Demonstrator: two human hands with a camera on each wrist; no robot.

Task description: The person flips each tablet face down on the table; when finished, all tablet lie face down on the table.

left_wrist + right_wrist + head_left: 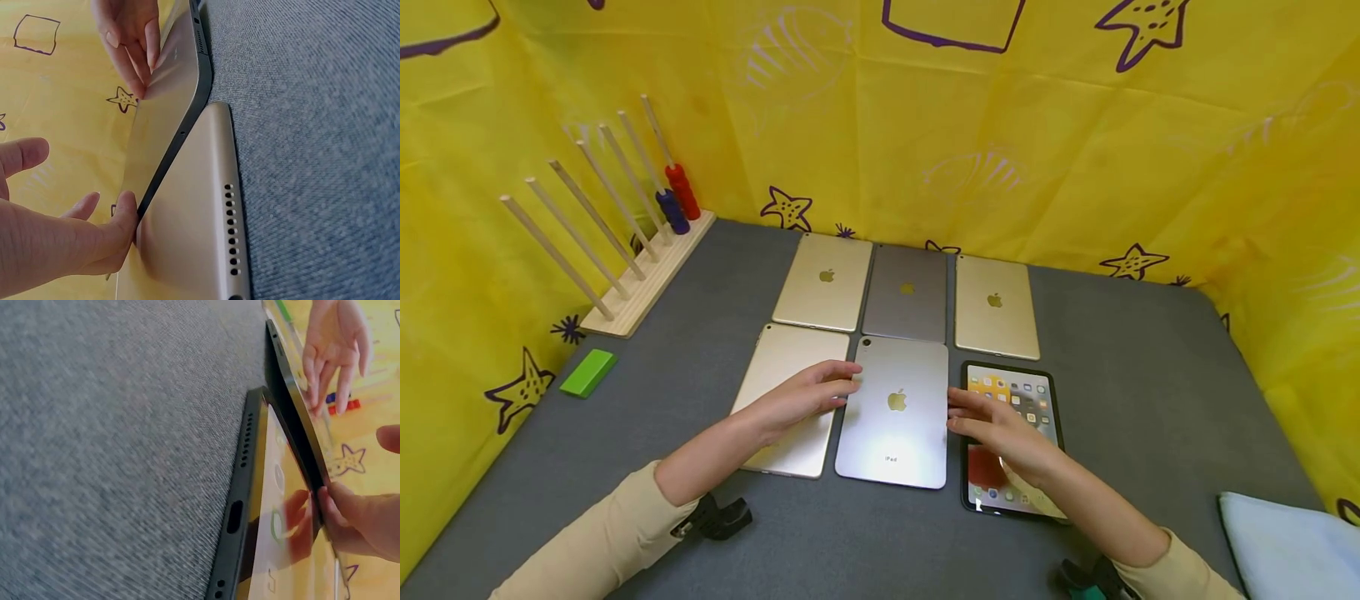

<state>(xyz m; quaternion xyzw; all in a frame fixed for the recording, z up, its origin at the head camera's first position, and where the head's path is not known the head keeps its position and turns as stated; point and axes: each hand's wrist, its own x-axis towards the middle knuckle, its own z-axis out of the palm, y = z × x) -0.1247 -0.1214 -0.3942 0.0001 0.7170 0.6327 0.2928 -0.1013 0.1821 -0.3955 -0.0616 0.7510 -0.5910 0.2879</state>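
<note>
A silver iPad [895,446] lies back up in the middle of the near row, between my two hands. My left hand [805,396] reaches over the pale gold tablet [790,446], its fingertips at the silver iPad's left edge. Across from it, my right hand [1011,433] touches the right edge with extended fingers, above a black-rimmed tablet [1011,492] whose lit screen shows app icons. In the right wrist view, the thumb stands apart from the silver iPad [300,400]. Dark shadow lies beneath the iPad's edge there; whether it is lifted I cannot tell.
Behind stand a gold tablet [827,292], a dark grey one [906,308] and another gold one [996,321], all back up. A wooden peg rack [651,283] with red and blue beads and a green block [589,372] are at left. Light blue cloth [1285,546] lies front right.
</note>
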